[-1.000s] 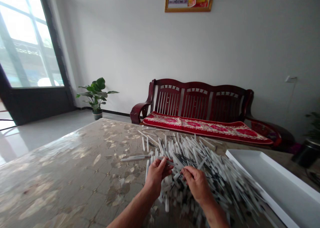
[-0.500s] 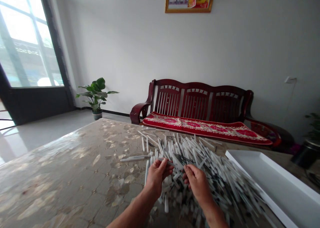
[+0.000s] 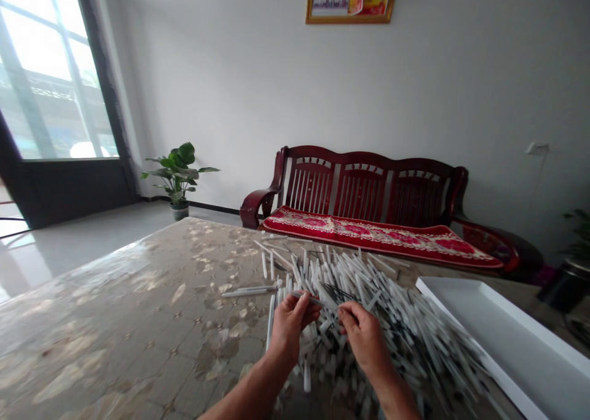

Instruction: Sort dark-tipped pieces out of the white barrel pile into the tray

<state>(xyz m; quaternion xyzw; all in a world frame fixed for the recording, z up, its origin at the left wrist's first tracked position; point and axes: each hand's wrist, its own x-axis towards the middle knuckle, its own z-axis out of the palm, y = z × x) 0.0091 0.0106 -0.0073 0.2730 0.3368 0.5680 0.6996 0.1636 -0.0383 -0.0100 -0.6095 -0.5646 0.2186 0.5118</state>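
Between the thumb and fingers of my left hand [image 3: 288, 324] is a slim translucent tube [image 3: 317, 301], lying almost level and pointing to the right. My right hand [image 3: 364, 331] pinches at its right end, with the fingertips closed. The exact spot of that pinch is too blurred to make out. Below and behind both hands spreads a large loose pile of white translucent tubes [image 3: 415, 321], mixed with thin dark pieces. The pile lies on the patterned tabletop [image 3: 184, 321].
A shallow white box [image 3: 520, 340] sits right of the pile. A few loose tubes [image 3: 251, 291] lie left of it. Behind the table stands a dark red wooden bench [image 3: 362, 189] with a red mat. A potted plant [image 3: 177, 171] is on the floor further left.
Almost nothing differs. Both hands keep their hold on the tube, with only a very slight shift of the fingers and of the view.
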